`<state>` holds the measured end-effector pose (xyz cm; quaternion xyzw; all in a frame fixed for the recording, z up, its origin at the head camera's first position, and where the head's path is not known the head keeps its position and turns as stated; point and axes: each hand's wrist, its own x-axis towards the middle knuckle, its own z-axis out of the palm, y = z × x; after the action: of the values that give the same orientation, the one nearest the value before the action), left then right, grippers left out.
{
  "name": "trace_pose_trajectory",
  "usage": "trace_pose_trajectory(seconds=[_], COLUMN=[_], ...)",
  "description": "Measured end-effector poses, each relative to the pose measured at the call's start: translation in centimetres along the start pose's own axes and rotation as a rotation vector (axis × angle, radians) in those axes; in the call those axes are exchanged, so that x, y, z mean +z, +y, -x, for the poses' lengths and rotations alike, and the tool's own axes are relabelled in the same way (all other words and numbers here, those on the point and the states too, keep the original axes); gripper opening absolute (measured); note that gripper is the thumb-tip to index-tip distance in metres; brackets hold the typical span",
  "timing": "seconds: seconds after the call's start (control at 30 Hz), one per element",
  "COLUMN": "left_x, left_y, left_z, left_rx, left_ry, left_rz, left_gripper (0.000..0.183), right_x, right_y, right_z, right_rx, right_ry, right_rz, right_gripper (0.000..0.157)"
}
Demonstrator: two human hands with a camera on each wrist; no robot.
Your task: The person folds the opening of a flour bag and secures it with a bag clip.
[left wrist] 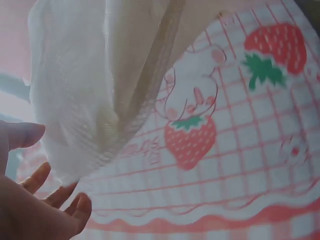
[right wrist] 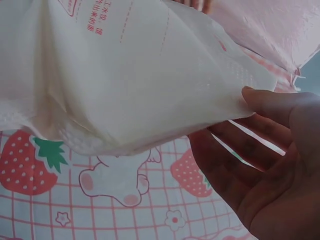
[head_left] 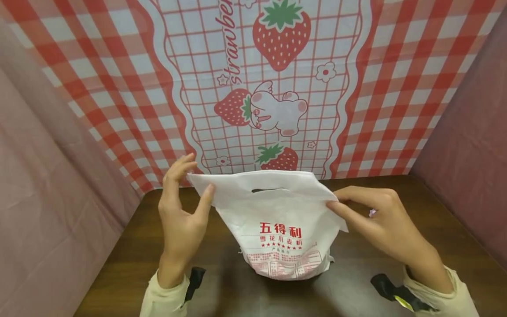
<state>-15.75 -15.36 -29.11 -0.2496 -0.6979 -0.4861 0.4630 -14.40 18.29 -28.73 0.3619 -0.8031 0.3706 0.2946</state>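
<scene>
Nearest you, your pale sleeves (head_left: 164, 301) reach in from the bottom of the head view, with a black strap (head_left: 195, 279) at the left wrist and another on the right. Just beyond them, your left hand (head_left: 180, 229) is spread wide in a loose C about the bag's upper left corner: the thumb rests at the front face, the fingers arch well apart from it on the far side, and the left wrist view shows a broad gap between thumb and fingers, so it has no tight grip there. Your right hand (head_left: 390, 224) is closed more firmly: its thumb presses the front of the bag's right edge and the fingers lie behind, pinching the material between them, the lower fingers partly hidden from above but visible under the bag in the right wrist view. Between your hands, the white bag (head_left: 277, 209) stands upright on the brown table (head_left: 119, 268), its top edge spread out, a handle slot near the top and red printing facing you. Behind it rises a strawberry-patterned cloth (head_left: 396, 110) with red-and-white checks along its sides, flanked by a pink drape (head_left: 51, 185) on your left and another on your right.
</scene>
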Motion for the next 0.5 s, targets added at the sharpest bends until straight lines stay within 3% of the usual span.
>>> trace_pose_trajectory(seconds=[0.1, 0.23, 0.5], left_x=[0.6, 1.3, 3.5], left_y=[1.4, 3.3, 5.5], left_z=[0.1, 0.5, -0.3], left_rx=[0.145, 0.273, 0.352], left_ry=[0.017, -0.019, -0.136], left_rz=[-0.132, -0.159, -0.157], left_gripper=[0.040, 0.036, 0.039], right_x=[0.2, 0.4, 0.8], right_y=[0.1, 0.2, 0.6], right_z=[0.0, -0.1, 0.1], right_rx=[-0.030, -0.047, -0.062], right_ry=[0.020, 0.026, 0.033], right_rz=[-0.012, -0.029, -0.058], right_gripper=[0.034, 0.028, 0.023])
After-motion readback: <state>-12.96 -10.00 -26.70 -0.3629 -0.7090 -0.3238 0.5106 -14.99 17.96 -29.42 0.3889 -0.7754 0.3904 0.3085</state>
